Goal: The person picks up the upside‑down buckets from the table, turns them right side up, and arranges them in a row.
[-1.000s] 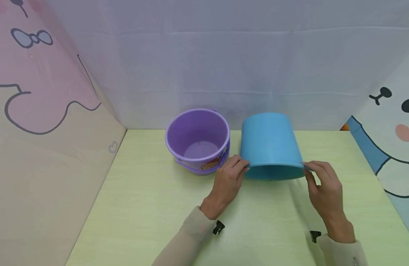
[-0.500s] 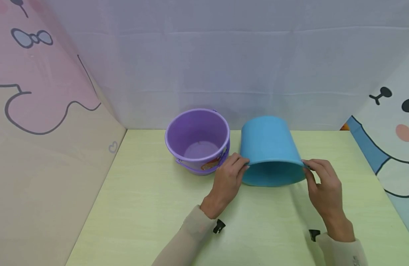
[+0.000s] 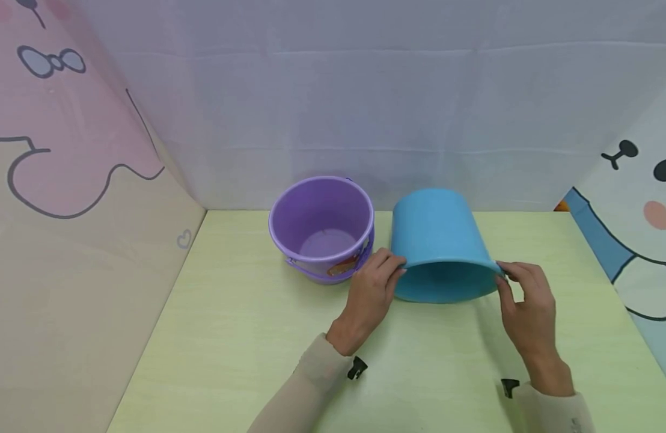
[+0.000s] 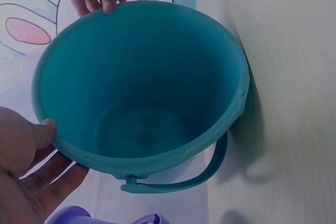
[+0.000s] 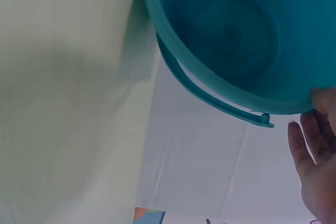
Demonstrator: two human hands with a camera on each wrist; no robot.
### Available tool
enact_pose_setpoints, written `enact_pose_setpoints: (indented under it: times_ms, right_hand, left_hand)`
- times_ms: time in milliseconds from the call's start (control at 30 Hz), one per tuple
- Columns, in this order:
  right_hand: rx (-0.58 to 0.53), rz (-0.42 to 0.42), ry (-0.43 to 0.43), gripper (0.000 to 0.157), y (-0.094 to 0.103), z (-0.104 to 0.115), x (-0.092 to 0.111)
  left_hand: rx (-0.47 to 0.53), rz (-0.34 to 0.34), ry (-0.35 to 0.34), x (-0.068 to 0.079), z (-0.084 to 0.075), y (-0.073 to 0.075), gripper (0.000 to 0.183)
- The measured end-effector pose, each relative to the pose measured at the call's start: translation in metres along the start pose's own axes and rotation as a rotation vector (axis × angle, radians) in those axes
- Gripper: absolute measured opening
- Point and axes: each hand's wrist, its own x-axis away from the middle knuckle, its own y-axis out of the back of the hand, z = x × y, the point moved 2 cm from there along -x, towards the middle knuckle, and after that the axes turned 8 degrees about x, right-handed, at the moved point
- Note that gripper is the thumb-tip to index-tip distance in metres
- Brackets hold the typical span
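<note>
A blue bucket (image 3: pixel 438 228) is tipped on its side at the back of the table, its mouth facing me. My left hand (image 3: pixel 369 296) pinches the rim at the left. On the right, my right hand (image 3: pixel 530 310) pinches the rim too, thumb inside and fingers outside in the right wrist view. The bucket's inside (image 4: pixel 142 87) shows nothing in it, and its handle (image 4: pixel 184 182) hangs behind the rim. Just left of it a purple bucket (image 3: pixel 306 260) stands upright with its handle down, close to my left hand.
The pale yellow-green table (image 3: pixel 214 361) runs back to a white cloth wall (image 3: pixel 333 108). Printed cartoon panels flank it, a pink and beige one (image 3: pixel 79 252) at left and a bear one (image 3: pixel 647 228) at right. A black clip (image 3: pixel 357 368) sits beside the left sleeve.
The blue bucket's mouth has tilted up toward me and more of its inside shows. Both hands keep hold of the rim, having shifted only slightly. The purple bucket stays put.
</note>
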Motion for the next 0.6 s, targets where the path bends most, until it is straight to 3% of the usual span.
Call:
enact_pose_setpoints:
  times_ms: [267,433,600]
  right_hand:
    - [-0.032,-0.035,-0.097,0.035,-0.006,-0.008,0.012]
    - [-0.038,-0.019,-0.210,0.030,-0.009,-0.010,0.017]
    - [-0.028,0.014,-0.333,0.037,-0.013,-0.012,0.025]
  left_hand:
    - [0.011,-0.001,0.006,0.002,0.001,0.000,0.008]
    - [0.012,-0.005,0.003,0.002,0.002,0.000,0.008]
    - [0.016,-0.005,0.008,0.003,0.002,0.000,0.008]
